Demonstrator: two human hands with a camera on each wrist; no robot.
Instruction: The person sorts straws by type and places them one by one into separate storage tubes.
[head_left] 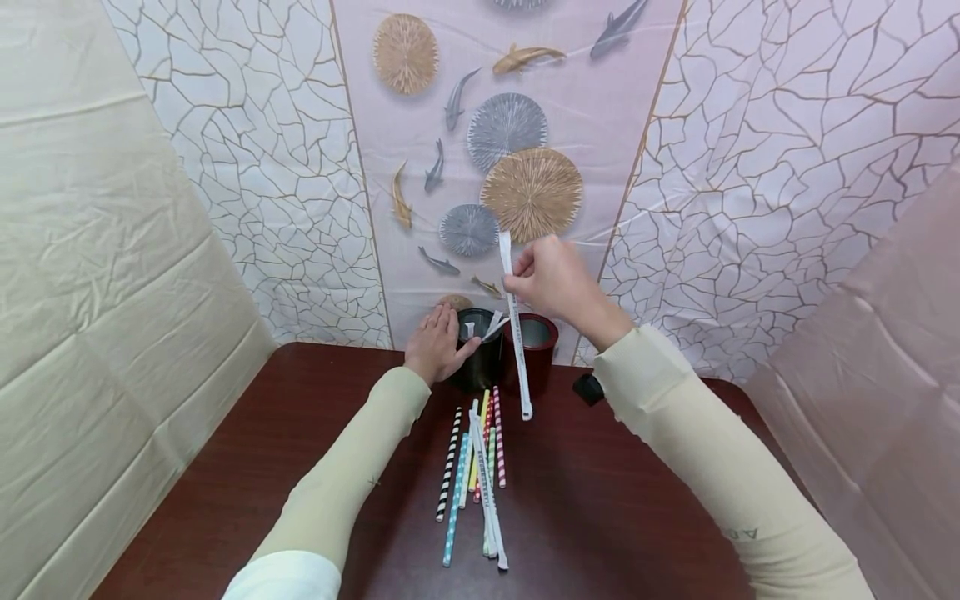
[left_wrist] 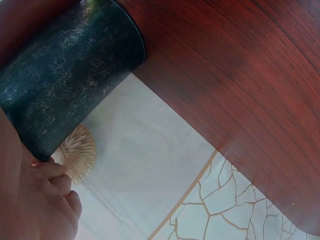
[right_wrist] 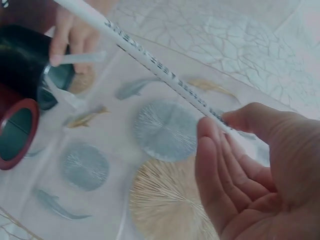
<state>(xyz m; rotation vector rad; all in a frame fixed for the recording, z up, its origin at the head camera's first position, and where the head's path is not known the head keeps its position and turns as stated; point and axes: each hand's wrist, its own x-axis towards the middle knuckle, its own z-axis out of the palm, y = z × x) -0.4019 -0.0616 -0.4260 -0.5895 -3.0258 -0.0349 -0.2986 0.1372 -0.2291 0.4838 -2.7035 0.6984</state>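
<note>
Wrapped straw (head_left: 517, 350) pinched in R fingers (right_wrist: 211, 165), R arm (head_left: 697, 433) outstretched fwd; L fingers (head_left: 441, 320) gripping blk cup (head_left: 478, 371).

Print visible, none readable.
Dark lettering on white wrapper (right_wrist: 155, 64) (right wrist view, centre) and second wrapper (head_left: 487, 493) (head view, lower centre); small mark on sleeve (head_left: 723, 467), lower right.

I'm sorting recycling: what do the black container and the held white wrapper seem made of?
The black container looks like coated plastic or faux leather, faintly glossy: its mottled side catches light. The white wrapper looks like matte paper, possibly film: one end flattened.
</note>
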